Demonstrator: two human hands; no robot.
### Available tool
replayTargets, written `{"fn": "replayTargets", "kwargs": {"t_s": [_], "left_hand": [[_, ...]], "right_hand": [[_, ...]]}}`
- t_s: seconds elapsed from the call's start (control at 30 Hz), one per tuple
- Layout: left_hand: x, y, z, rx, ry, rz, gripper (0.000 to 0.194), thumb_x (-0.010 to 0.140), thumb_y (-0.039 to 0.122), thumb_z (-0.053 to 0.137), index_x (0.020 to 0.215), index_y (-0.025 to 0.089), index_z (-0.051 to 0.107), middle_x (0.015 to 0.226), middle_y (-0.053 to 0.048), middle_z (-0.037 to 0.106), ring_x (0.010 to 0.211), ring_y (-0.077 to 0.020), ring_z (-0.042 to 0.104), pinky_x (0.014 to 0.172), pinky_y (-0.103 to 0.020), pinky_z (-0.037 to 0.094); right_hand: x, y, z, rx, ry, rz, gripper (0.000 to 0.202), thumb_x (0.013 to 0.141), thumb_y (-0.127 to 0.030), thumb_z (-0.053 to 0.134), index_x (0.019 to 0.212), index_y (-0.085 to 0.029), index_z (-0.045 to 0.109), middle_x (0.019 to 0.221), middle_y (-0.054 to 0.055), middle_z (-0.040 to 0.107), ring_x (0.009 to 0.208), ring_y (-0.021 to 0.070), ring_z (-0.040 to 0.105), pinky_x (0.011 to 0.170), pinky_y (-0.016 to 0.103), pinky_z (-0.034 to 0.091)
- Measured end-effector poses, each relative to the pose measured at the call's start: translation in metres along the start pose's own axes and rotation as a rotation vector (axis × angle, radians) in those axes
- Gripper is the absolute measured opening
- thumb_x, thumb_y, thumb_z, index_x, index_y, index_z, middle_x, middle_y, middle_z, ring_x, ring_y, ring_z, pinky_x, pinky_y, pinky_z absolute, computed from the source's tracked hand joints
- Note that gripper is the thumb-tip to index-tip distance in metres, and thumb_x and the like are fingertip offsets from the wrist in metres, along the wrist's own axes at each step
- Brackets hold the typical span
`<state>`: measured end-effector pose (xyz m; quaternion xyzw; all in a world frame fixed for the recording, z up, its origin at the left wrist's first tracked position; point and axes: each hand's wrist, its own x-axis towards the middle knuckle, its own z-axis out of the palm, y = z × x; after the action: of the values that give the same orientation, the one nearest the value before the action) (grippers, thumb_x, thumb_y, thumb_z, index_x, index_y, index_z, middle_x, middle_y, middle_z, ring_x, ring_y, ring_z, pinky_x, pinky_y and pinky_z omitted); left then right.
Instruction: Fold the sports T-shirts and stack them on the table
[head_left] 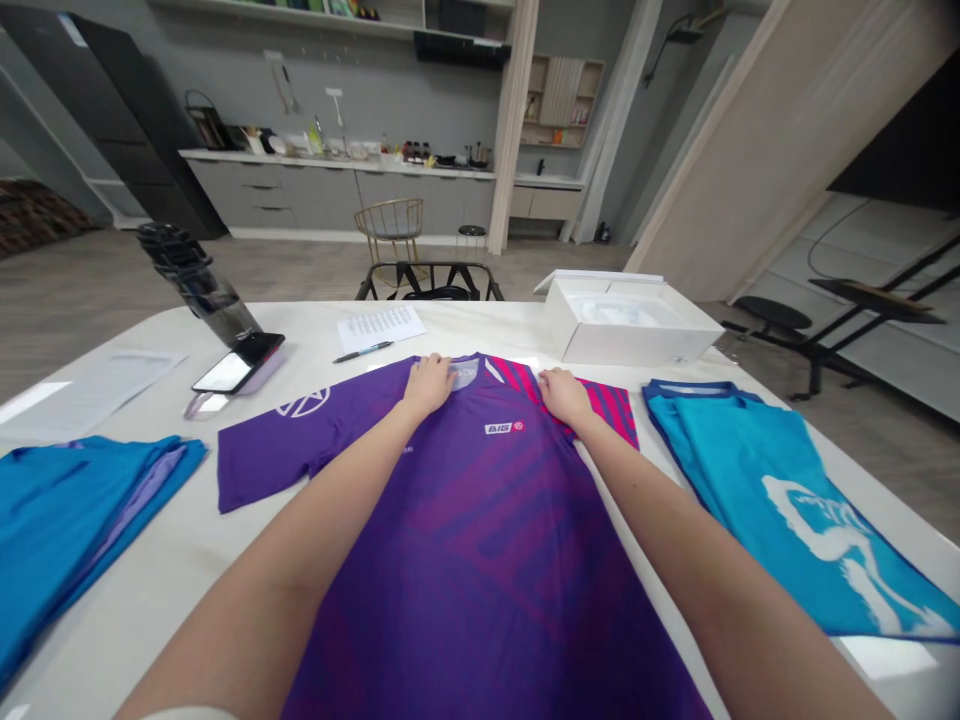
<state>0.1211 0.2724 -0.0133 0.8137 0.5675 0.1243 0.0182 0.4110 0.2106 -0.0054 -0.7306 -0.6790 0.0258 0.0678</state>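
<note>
A purple shirt (465,540) lies flat on a white table (176,560) between 2 folded blue garments (742,450), the left hand (430,384) touching beside its collar, the right hand (562,394) its striped shoulder, fingers slightly curled, whether gripping cloth I cannot tell.

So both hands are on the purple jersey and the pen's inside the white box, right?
The pen isn't in the white box; the head view shows it on the table. The left hand and right hand are on the purple jersey.
</note>
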Motion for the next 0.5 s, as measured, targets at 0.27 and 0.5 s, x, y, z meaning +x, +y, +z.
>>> {"fn": "replayTargets", "kwargs": {"t_s": [0.27,0.5], "left_hand": [[0.068,0.102,0.019,-0.109,-0.184,0.138,0.042,0.101,0.031,0.041,0.14,0.024,0.054,0.126,-0.015,0.067,0.116,-0.0295,0.065,0.099,-0.041,0.048],[0.086,0.115,0.035,-0.099,-0.223,0.077,0.039,0.102,0.027,0.036,0.134,0.017,0.057,0.12,-0.022,0.068,0.115,-0.0328,0.066,0.099,-0.045,0.048]], "right_hand": [[-0.025,0.096,-0.027,-0.251,-0.057,0.225,0.045,0.098,-0.015,0.033,0.128,-0.015,0.066,0.127,0.023,0.062,0.121,0.0348,0.054,0.094,0.045,0.048],[-0.024,0.117,-0.031,-0.352,-0.028,0.189,0.045,0.096,-0.012,0.032,0.122,-0.012,0.069,0.128,0.025,0.062,0.124,0.0367,0.051,0.098,0.051,0.042]]}}
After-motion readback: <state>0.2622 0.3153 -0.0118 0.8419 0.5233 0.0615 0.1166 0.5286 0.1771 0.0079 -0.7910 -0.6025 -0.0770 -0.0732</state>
